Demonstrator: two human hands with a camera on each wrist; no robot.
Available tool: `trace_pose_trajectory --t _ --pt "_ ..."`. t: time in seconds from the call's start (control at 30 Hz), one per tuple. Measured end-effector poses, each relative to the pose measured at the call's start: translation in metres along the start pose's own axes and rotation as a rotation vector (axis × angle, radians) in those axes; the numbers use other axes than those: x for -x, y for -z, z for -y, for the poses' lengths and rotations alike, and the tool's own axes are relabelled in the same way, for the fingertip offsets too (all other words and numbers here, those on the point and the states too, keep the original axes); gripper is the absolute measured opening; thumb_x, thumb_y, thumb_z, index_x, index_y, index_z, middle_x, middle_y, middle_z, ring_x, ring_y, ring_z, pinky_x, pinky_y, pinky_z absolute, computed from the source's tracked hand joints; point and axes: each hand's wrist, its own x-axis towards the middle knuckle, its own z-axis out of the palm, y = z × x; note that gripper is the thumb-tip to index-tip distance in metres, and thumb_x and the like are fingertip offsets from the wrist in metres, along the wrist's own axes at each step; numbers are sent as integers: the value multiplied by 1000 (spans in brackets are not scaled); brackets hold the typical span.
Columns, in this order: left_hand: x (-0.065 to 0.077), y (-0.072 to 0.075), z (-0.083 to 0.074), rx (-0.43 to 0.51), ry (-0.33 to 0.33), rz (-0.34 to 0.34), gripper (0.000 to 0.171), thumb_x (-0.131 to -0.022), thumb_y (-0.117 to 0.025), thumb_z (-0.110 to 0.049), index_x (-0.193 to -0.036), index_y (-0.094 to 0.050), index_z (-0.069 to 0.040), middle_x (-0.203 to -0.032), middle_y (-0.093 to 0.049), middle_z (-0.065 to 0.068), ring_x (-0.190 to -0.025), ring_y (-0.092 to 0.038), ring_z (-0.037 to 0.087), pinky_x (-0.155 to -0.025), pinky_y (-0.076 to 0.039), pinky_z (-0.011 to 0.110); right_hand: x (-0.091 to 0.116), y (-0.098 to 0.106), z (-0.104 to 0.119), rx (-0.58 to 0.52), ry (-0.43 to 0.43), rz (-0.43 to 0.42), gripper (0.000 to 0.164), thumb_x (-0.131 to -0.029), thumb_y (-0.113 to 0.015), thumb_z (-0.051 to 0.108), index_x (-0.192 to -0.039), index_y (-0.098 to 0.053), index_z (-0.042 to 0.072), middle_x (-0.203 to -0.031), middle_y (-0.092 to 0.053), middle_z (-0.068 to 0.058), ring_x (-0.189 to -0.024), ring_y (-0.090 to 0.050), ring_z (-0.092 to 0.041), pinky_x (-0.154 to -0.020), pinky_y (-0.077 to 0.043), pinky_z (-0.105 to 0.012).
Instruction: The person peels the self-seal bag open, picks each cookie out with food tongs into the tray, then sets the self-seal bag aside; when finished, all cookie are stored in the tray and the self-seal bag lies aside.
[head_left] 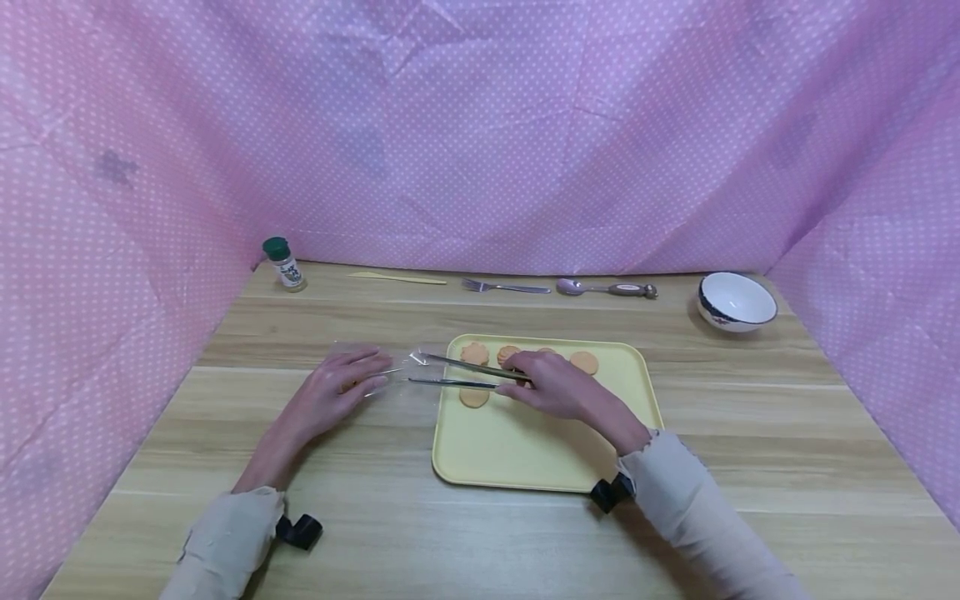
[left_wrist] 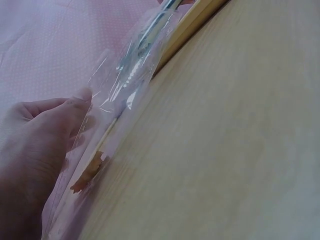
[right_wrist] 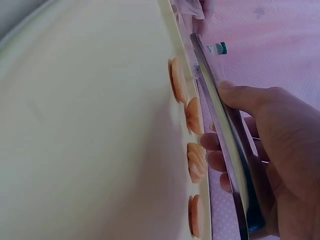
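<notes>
My left hand (head_left: 341, 387) pinches a clear plastic bag (left_wrist: 120, 95) by its edge, left of the tray. Inside the bag, low down, sits a brown cookie (left_wrist: 88, 172) with a scalloped edge. In my right hand (head_left: 555, 385) is a pair of metal tongs (head_left: 480, 368), gripped over the tray and pointing left. The tong arms stand apart, with their tips at the mouth of the bag and no cookie visible between them. Several round cookies (head_left: 583, 362) lie along the far side of the yellow tray (head_left: 525, 467), and another cookie (head_left: 474, 398) lies nearer, below the tongs.
At the back of the wooden table stand a green-capped shaker (head_left: 287, 268), a pale yellow knife (head_left: 397, 277), a fork (head_left: 506, 287), a spoon (head_left: 607, 289) with a dark handle, and a white bowl (head_left: 738, 302) at the right. Pink dotted cloth (head_left: 480, 150) hangs behind.
</notes>
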Motion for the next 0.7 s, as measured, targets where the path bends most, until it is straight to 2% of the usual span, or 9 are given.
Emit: trace_pose_trajectory --t 0.23,0.43,0.53,0.7 --pt "0 1 -1 -5 -5 6 34 -96 -73 -5 -130 -72 -6 -136 -65 18 -128 -57 41 -107 -42 62 9 3 -4 1 -36 -8 24 -101 -71 23 -112 -70 1 -91 -67 -1 -75 -56 -11 -68 -52 -31" --pt "-1 2 -2 1 -16 -6 34 -95 -74 -5 -129 -73 -5 -135 -65 19 -127 -57 41 -106 -43 62 20 9 -8 10 -88 -35 25 -99 -74 25 -110 -71 2 -85 -62 2 -67 -50 -8 -57 -46 -26" --pt "-1 2 -2 4 -17 -10 34 -95 -74 -5 -129 -73 -5 -136 -65 19 -127 -58 41 -106 -43 62 21 8 -10 11 -64 -41 25 -98 -75 24 -108 -71 2 -85 -62 1 -68 -49 -7 -58 -46 -25" --pt "1 1 -3 6 8 -5 34 -96 -73 -7 -130 -72 -6 -138 -64 19 -129 -56 40 -108 -41 62 13 1 -6 35 5 -25 27 -99 -74 24 -110 -71 0 -92 -68 -5 -77 -58 -14 -72 -55 -33"
